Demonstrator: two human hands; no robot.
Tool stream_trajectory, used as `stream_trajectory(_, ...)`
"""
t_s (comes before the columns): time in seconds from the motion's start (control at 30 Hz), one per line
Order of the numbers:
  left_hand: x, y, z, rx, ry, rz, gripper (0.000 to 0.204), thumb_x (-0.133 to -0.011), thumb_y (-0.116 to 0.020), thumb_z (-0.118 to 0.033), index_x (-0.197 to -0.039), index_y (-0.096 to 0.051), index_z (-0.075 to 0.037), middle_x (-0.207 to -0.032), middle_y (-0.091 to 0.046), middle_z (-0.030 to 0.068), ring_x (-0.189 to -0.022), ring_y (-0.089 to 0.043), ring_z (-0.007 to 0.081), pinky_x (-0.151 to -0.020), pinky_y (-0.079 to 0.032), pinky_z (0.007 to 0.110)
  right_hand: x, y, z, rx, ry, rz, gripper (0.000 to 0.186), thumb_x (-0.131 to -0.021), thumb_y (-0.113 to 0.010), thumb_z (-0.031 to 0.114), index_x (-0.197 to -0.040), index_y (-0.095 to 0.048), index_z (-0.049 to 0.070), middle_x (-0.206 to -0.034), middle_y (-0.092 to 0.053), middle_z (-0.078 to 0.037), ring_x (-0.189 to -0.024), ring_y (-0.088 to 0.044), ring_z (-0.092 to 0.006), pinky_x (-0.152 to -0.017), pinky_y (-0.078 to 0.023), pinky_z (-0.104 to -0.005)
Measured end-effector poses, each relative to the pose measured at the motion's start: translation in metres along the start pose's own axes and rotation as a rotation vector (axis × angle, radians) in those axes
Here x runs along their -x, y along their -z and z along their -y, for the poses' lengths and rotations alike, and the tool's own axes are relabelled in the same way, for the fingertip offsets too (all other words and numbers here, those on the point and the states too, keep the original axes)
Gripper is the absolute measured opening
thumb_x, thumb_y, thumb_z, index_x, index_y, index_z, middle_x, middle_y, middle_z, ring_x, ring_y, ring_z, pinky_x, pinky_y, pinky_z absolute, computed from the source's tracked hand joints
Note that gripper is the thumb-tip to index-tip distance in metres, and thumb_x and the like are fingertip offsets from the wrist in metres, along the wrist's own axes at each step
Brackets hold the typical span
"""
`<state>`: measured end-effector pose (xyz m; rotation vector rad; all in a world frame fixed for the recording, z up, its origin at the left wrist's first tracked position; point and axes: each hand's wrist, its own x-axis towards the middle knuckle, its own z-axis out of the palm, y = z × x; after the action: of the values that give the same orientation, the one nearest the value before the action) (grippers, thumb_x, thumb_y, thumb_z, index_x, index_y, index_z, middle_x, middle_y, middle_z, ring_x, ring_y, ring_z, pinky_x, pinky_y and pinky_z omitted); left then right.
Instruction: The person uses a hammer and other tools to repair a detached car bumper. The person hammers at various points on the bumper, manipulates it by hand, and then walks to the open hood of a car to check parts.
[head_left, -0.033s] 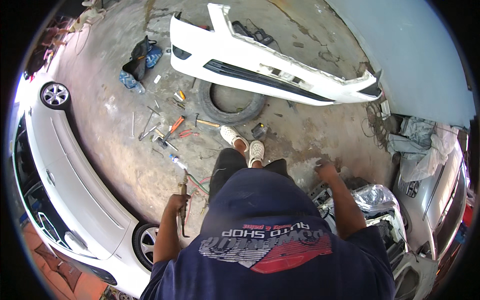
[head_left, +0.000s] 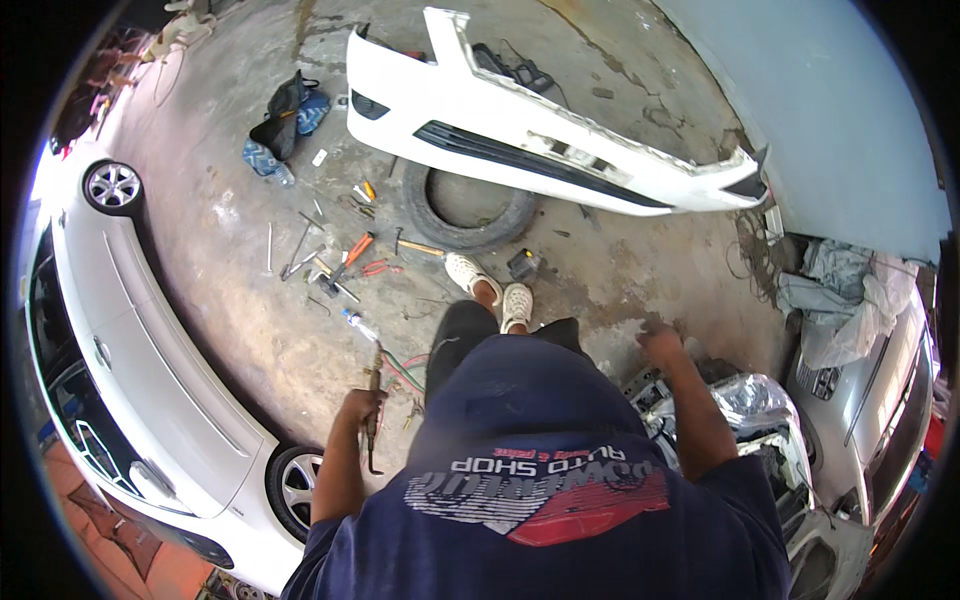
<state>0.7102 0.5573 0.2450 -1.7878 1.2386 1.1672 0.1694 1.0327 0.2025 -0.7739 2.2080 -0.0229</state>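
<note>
My left hand (head_left: 362, 405) is closed round a gas torch (head_left: 374, 380) at my left side. The torch's thin bent tip points down toward my body, and red and green hoses (head_left: 403, 372) run from its far end. A clear plastic bottle (head_left: 362, 326) lies on the floor just beyond that end. My right hand (head_left: 660, 345) hangs at my right side with nothing seen in it, its fingers loosely apart. Close to it are bare car front parts with a shiny silver headlight (head_left: 752, 398).
A white bumper (head_left: 400, 115) leans over a tyre (head_left: 470, 238) ahead of my feet. Scattered on the floor are a hammer (head_left: 418, 246), red-handled pliers (head_left: 380, 267) and several other tools. A silver-white car (head_left: 165, 350) stands left; a blue-grey wall (head_left: 820, 110) rises at right.
The whole view has shifted slightly to the right. Both hands hold about the same pose, with the torch still in the left.
</note>
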Motion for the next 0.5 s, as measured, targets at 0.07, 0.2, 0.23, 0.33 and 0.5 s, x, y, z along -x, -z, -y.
stream_trajectory(0.07,-0.034,0.000,0.011,-0.092,-0.021,0.035,0.041,-0.076,-0.088,-0.035,-0.082,-0.076,0.003,-0.077,-0.071,0.0107,-0.066,-0.065,0.0233,-0.063,-0.053,0.041,-0.016,0.032,0.007,-0.026,-0.059,0.016,0.041,-0.090,-0.071,0.026,-0.125,-0.068,0.005,-0.113,-0.073,-0.021,-0.105,-0.072,-0.0298,-0.093,-0.056,-0.0433)
stream_trajectory(0.2,-0.054,0.007,-0.009,-0.225,0.045,0.112,0.044,-0.077,-0.086,-0.037,-0.092,-0.078,0.003,-0.086,-0.074,0.0149,-0.073,-0.069,0.0253,-0.069,-0.054,0.040,-0.061,0.076,0.017,-0.054,-0.208,0.294,0.039,-0.092,-0.070,0.028,-0.125,-0.070,0.007,-0.128,-0.067,-0.018,-0.116,-0.067,-0.0318,-0.101,-0.052,-0.0426)
stream_trajectory(0.23,-0.055,0.016,-0.017,-0.202,0.029,0.124,0.046,-0.076,-0.085,-0.040,-0.090,-0.078,0.004,-0.086,-0.074,0.0164,-0.074,-0.069,0.0252,-0.070,-0.055,0.040,-0.078,0.086,0.021,0.006,-0.153,0.298,0.038,-0.092,-0.069,0.028,-0.125,-0.070,0.008,-0.133,-0.066,-0.018,-0.118,-0.066,-0.0330,-0.103,-0.051,-0.0428)
stream_trajectory(0.33,-0.046,0.010,-0.029,-0.268,0.056,0.056,0.046,-0.077,-0.085,-0.040,-0.090,-0.078,0.004,-0.085,-0.074,0.0159,-0.073,-0.070,0.0249,-0.070,-0.055,0.041,-0.124,0.120,0.026,0.323,0.223,0.201,0.039,-0.091,-0.071,0.026,-0.126,-0.068,0.008,-0.137,-0.064,-0.018,-0.119,-0.065,-0.0352,-0.106,-0.049,-0.0432)
stream_trajectory(0.5,-0.003,-0.002,-0.034,-0.185,0.076,-0.048,0.044,-0.079,-0.085,-0.038,-0.089,-0.077,0.004,-0.079,-0.073,0.0138,-0.070,-0.069,0.0234,-0.066,-0.054,0.040,-0.253,0.201,0.078,0.132,0.113,-0.032,0.066,-0.084,-0.081,0.031,-0.140,-0.056,0.007,-0.125,-0.069,-0.020,-0.114,-0.066,-0.0364,-0.103,-0.050,-0.0456)
